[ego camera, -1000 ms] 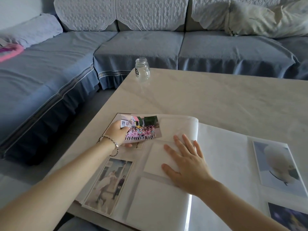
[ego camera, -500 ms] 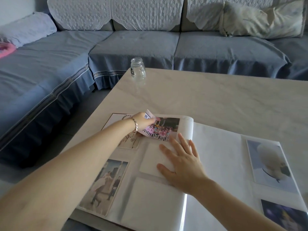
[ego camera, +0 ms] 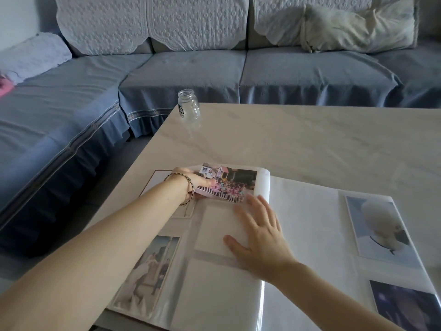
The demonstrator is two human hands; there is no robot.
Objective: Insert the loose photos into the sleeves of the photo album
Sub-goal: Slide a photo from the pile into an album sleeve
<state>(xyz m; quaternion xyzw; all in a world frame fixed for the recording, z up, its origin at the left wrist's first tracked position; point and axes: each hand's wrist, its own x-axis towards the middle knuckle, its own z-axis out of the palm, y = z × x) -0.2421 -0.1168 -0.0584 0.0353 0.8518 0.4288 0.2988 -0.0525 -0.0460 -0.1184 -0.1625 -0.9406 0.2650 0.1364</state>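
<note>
Left hand [ego camera: 191, 181] pinching glossy rectangular group photo [ego camera: 229, 185], right hand [ego camera: 260, 240] flat, fingers spread, on album [ego camera: 310, 225] sleeves

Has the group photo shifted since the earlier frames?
Yes: the left hand slid the group photo rightward across the album page, toward its curled inner edge.

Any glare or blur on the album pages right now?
Head view: a bright glare strip runs down the photo album near the fold; the right hand is slightly soft at the fingertips; the group photo in the left hand looks clear.
</note>
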